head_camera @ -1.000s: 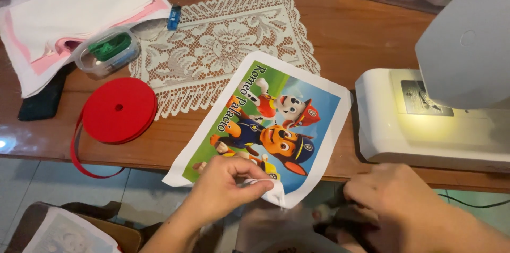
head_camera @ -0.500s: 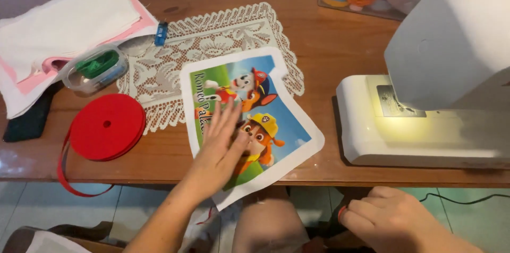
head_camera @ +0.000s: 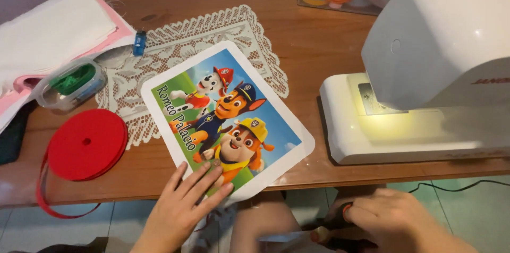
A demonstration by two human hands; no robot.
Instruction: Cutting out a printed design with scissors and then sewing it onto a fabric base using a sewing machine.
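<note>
While the left hand (head_camera: 183,205) lies flat with fingers spread on the near corner of the white-bordered printed cloth panel with three cartoon puppies (head_camera: 228,120), the panel rests on the brown wooden tabletop (head_camera: 313,45), its long axis slanting from far left to near right and its near corner hanging just over the table edge. It lies ahead of that hand and slightly to the right, and the left hand is plainly the nearer one. Below the table edge, the right hand (head_camera: 382,218) is curled around what looks like a pair of scissors with dark handles (head_camera: 319,237). Under the panel's far end sits a cream lace doily (head_camera: 202,45). A roll of red ribbon (head_camera: 85,144) lies to the left, a small clear plastic box with green contents (head_camera: 69,84) beyond it, and a white sewing machine (head_camera: 425,72) stands to the right.
</note>
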